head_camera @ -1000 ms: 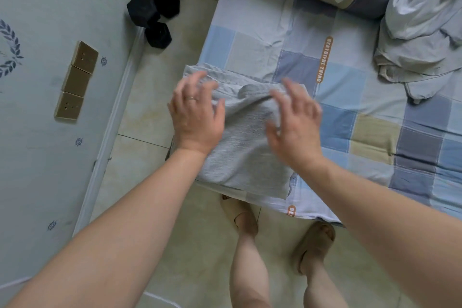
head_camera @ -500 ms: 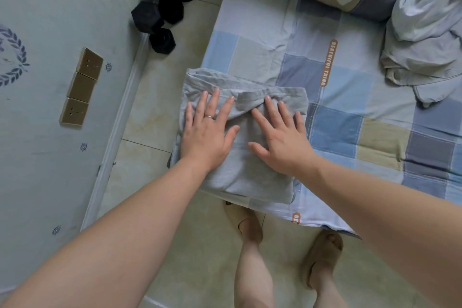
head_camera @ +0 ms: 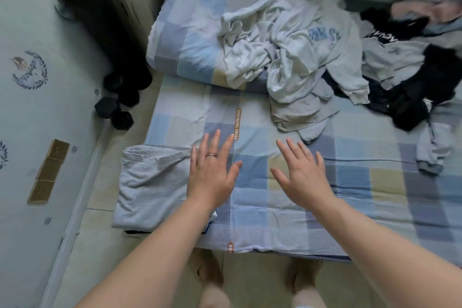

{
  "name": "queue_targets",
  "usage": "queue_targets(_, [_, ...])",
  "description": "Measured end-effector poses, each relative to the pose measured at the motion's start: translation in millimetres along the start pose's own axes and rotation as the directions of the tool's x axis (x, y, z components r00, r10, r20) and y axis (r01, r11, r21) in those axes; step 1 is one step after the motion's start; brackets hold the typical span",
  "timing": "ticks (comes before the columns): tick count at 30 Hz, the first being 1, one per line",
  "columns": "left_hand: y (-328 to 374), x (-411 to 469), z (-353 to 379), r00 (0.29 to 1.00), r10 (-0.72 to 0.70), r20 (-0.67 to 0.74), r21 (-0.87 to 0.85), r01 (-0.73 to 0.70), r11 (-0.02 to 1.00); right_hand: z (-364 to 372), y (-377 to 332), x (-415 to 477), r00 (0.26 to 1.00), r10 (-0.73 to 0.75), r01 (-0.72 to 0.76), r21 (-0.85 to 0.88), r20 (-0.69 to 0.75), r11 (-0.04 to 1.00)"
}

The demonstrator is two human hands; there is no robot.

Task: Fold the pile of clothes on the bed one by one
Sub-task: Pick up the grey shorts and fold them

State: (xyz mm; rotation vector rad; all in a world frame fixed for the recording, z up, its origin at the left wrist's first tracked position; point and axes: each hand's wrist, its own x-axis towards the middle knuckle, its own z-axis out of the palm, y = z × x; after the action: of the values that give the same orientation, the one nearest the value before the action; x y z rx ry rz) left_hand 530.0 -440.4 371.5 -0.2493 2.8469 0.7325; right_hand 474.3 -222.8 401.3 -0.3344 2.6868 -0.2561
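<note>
Both hands are out flat over the checked bedsheet [head_camera: 287, 210], fingers straight and spread, holding nothing. The left hand [head_camera: 212, 172] overlaps the folded grey garment's [head_camera: 152, 182] right edge; the right hand [head_camera: 302, 177] sits apart. The unfolded clothes pile [head_camera: 300, 57] is further back.

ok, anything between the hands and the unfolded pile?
Nothing visible. Only bare checked sheet lies between the left hand, the right hand and the pile. The folded grey garment sits off to the left, out of the way.
</note>
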Motion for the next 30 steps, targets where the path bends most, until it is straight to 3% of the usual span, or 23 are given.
queue_targets(11, [274.3,70.7,64.1,0.997,0.060,0.055,0.054,-0.063,0.997,-118.4,261.7,-11.3,0.998,0.047,-0.045,0.045,-0.035,0.998])
queue_targets(19, [440.8,110.6,129.9,0.966,0.200,0.166,0.120,-0.221,0.968,-154.0,441.2,-46.5,0.975,0.217,-0.212,0.099,-0.039,0.972])
queue_targets(25, [525.7,170.5,187.0,0.901,0.344,0.263,0.138,-0.388,0.912,-152.3,538.1,-58.7,0.921,0.388,-0.377,0.180,-0.029,0.908])
queue_targets(30, [554.4,250.2,253.4,0.861,0.433,0.267,0.124,-0.476,0.871,-127.1,599.9,-14.1,0.883,0.469,-0.456,0.177,-0.036,0.872])
